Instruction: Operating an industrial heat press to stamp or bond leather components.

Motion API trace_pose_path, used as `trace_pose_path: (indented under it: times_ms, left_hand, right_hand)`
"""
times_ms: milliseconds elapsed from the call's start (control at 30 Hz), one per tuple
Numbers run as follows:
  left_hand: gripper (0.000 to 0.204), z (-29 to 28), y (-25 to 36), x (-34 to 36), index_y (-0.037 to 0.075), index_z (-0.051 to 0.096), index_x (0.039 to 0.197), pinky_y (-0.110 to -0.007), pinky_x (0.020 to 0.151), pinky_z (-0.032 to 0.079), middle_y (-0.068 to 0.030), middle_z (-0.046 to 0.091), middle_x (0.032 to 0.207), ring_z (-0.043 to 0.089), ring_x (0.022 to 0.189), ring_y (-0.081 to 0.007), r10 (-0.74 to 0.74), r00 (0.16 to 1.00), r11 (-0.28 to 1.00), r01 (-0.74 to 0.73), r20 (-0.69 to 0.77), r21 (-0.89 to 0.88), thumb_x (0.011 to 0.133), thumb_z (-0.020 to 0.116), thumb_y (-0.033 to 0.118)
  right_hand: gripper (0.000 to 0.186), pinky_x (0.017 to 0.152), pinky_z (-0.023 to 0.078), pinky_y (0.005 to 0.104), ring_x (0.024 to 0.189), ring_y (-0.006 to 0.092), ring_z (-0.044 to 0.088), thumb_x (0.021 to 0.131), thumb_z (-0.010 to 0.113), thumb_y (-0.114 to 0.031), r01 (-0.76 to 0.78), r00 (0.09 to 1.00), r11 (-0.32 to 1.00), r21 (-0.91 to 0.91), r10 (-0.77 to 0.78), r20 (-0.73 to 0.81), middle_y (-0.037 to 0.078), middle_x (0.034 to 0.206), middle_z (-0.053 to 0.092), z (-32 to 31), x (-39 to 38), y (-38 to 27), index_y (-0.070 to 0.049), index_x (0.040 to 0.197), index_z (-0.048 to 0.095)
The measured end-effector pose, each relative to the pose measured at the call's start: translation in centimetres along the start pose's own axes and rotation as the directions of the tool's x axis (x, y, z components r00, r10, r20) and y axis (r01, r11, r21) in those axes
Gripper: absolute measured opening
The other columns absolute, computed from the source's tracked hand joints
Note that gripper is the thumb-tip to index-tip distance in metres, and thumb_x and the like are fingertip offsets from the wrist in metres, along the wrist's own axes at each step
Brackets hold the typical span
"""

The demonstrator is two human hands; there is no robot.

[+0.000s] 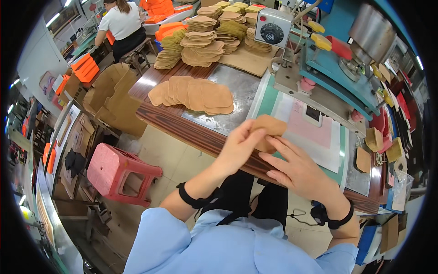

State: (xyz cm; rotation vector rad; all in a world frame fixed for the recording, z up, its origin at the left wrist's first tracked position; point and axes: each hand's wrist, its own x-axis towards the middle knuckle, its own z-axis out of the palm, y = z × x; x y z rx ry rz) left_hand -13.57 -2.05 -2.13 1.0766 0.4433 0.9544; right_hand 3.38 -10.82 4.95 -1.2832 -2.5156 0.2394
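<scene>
A tan, flat, round-cornered piece (pixel 272 123), looking like leather or board, is pinched between the thumb and fingers of my left hand (pixel 239 145) above the table's front edge. My right hand (pixel 299 170) comes in from the right with thumb and fingers spread. Its foremost fingertips touch the lower edge of that piece. To the left, a fanned-out row of similar tan pieces (pixel 189 93) lies across the metal plate (pixel 219 123) and the wood-grain table (pixel 159 114). A single tan piece (pixel 363 160) lies apart at the right.
A teal press machine (pixel 337 75) with a dial box (pixel 273 28) stands at the back right. Before it, a phone (pixel 312 114) lies on a pink and white sheet (pixel 292 125). Tall stacks of pieces (pixel 203 41) fill the back. A red stool (pixel 121 173) stands left; a person (pixel 122 23) sits beyond.
</scene>
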Motion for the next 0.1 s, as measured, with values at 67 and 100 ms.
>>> trace_pose_path:
  times_ms: [67, 100]
  left_hand:
    - [0.03, -2.0, 1.1, -0.3, 0.0, 0.05, 0.118, -0.022, 0.086, 0.042, -0.0039, 0.06, 0.108, 0.053, 0.099, -0.0075, 0.049, 0.997, 0.999, -0.048, -0.065, 0.007, 0.092, 0.052, 0.015]
    - [0.032, -3.2, 2.0, -0.7, 0.002, 0.049, 0.121, -0.022, 0.087, 0.042, -0.0035, 0.059, 0.11, 0.052, 0.099, -0.0066, 0.031, 0.994, 0.999, -0.028, -0.109, 0.031, 0.092, 0.053, 0.014]
  right_hand:
    - [0.043, 0.1, 0.035, 0.04, 0.122, 0.0338, 0.041, 0.088, 0.057, -0.022, -0.023, 0.999, 0.989, 0.149, 0.018, 0.037, 0.018, 0.131, 0.043, -0.4, 1.6, 0.4, -0.01, 0.127, 0.047]
    - [0.042, 0.1, 0.034, 0.04, 0.122, 0.0341, 0.041, 0.088, 0.057, -0.022, -0.079, 0.996, 0.966, 0.244, 0.067, 0.056, 0.019, 0.131, 0.043, -1.1, 2.5, 0.7, -0.013, 0.128, 0.047]
